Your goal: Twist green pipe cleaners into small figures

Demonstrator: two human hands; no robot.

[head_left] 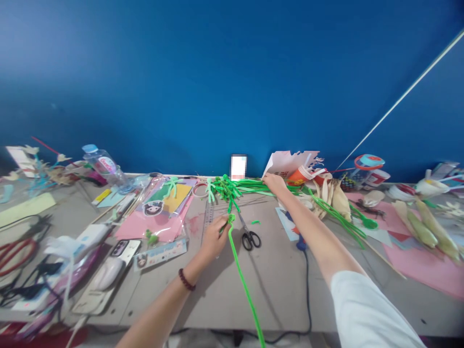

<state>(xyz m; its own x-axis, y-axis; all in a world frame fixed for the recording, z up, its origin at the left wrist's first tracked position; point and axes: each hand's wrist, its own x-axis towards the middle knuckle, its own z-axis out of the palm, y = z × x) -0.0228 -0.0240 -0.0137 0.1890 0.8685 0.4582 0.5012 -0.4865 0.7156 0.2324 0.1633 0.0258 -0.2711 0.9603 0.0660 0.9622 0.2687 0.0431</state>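
My left hand [215, 235], with a beaded bracelet on its wrist, is closed on a bright green pipe cleaner [242, 275] that is curled at its top and hangs toward the front edge. My right hand [273, 183] reaches to the back of the table, at the bundle of green pipe cleaners [253, 185]; its fingertips are too small to make out. Left of that hand lies a pile of twisted green pieces [225, 187]. Black-handled scissors [251, 239] rest just right of my left hand, near a small green scrap [255, 222].
At left are a plastic bottle [105, 166], coloured paper in clear film [168, 203], a phone [121, 261] and red-handled scissors [18, 256]. Paper cups [302, 175], dried husks [339, 198], a blue glue gun [301, 243] with its cord, and pink paper [420, 270] lie at right.
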